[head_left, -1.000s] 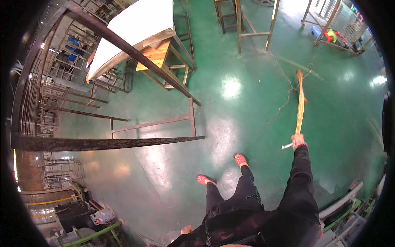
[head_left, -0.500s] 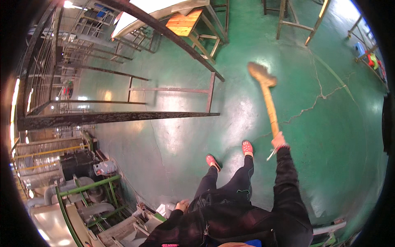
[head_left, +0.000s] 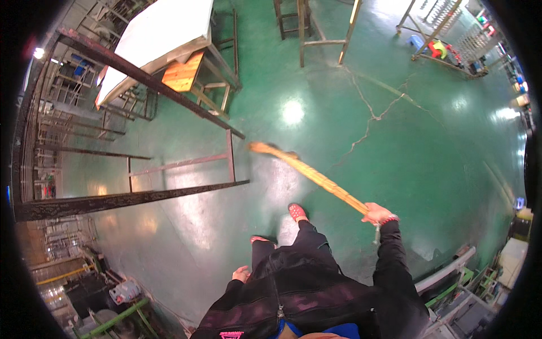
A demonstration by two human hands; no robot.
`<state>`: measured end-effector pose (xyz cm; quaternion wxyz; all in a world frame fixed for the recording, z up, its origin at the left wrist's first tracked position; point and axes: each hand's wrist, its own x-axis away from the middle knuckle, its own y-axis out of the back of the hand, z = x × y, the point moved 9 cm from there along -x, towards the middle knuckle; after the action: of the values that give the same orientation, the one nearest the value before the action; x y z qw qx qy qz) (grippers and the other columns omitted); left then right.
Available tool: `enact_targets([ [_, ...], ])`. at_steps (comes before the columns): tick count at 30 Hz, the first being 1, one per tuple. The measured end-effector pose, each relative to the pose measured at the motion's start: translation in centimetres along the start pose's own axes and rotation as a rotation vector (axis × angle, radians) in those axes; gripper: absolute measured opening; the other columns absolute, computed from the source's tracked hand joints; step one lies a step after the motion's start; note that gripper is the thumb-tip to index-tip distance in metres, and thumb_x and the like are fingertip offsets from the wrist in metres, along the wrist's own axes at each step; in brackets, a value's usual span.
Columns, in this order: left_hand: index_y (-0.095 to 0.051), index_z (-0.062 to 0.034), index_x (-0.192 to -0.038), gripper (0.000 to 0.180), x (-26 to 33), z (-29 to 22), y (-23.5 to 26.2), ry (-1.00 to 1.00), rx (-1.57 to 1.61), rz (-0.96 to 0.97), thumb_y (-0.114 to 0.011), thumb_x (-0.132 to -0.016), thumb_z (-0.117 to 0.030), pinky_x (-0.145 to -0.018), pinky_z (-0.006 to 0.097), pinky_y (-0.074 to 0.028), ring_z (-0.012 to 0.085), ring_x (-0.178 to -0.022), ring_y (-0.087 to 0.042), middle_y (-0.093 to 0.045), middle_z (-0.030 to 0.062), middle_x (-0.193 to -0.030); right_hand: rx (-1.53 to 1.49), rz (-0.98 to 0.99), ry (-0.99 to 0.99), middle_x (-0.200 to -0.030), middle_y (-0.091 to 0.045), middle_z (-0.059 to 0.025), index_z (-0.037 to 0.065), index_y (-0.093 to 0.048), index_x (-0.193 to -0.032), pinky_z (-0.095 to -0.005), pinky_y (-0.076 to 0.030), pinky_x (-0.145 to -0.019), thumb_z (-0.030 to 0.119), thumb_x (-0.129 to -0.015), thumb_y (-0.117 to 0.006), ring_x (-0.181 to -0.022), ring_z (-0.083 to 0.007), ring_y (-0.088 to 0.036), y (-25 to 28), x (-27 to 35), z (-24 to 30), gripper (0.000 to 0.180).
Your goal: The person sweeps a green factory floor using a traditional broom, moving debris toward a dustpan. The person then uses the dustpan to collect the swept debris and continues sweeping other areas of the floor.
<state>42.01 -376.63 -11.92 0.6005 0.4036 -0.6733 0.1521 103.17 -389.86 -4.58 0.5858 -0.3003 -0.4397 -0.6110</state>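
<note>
My right hand (head_left: 379,214) is closed round the end of a long yellow-handled tool (head_left: 324,183). The handle slants up and left over the green floor, and its brown head end is blurred near the legs of a metal frame. A red band and a pale cord hang at my right wrist. Low at my left side, my left hand (head_left: 241,274) hangs by my dark jacket with loosely bent fingers, and nothing shows in it.
To the left stands a dark metal frame (head_left: 135,200) with bars reaching toward me. Beyond it are a white-topped table (head_left: 164,28) and a wooden stool (head_left: 183,72). Machinery with green rails (head_left: 113,321) lies at lower left, more at lower right. A rack (head_left: 432,31) stands far right.
The tool has swung left and down, its head end now nearer the metal frame. My view has turned right, so the frame and table sit further left. My feet have shifted in a step.
</note>
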Motion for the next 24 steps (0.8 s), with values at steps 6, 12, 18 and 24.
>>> enact_targets([
  [6,-0.049,-0.0115,-0.114,0.039,-4.3,-7.0,-0.9,-0.05,0.177,0.075,-0.047,-0.076,-0.005,-0.051,0.028,-0.05,0.0117,-0.054,-0.054,-0.054,0.0032,-0.065,-0.717,-0.339,-0.143,-0.049,-0.04,0.0009,0.005,-0.041,-0.084,-0.0248,-0.029,-0.031,-0.004,-0.065,-0.058,-0.034,-0.0092,-0.036,1.6,3.1,-6.2,0.027],
  [12,-0.049,-0.0115,-0.114,0.04,-8.6,-8.1,3.9,-0.003,0.189,-0.064,-0.043,-0.075,-0.002,-0.045,0.03,-0.047,0.0149,-0.049,-0.053,-0.053,0.0059,-0.063,-1.421,-0.602,0.088,-0.046,-0.038,0.0031,0.008,-0.045,-0.068,-0.0236,-0.028,-0.028,0.008,-0.071,-0.06,-0.032,-0.01,-0.036,2.3,-5.8,-5.8,0.015],
  [18,-0.048,-0.0081,-0.114,0.041,-10.6,-9.5,8.9,0.026,0.441,-0.313,-0.04,-0.075,0.001,-0.044,0.031,-0.046,0.0169,-0.05,-0.054,-0.058,0.0089,-0.064,-1.671,-0.833,0.114,-0.047,-0.039,0.0005,0.003,-0.046,-0.068,-0.0236,-0.033,-0.029,0.006,-0.071,-0.054,-0.032,-0.0103,-0.036,14.1,-9.0,-8.5,0.009],
  [24,-0.046,-0.0063,-0.115,0.04,-8.3,-19.1,1.7,0.092,0.479,-0.318,-0.038,-0.077,0.001,-0.046,0.032,-0.047,0.0179,-0.054,-0.055,-0.059,0.01,-0.067,-1.737,-0.76,0.102,-0.048,-0.039,0.0007,0.004,-0.045,-0.071,-0.0239,-0.033,-0.03,0.002,-0.069,-0.054,-0.034,-0.0108,-0.036,31.7,-15.0,-9.5,0.01],
])
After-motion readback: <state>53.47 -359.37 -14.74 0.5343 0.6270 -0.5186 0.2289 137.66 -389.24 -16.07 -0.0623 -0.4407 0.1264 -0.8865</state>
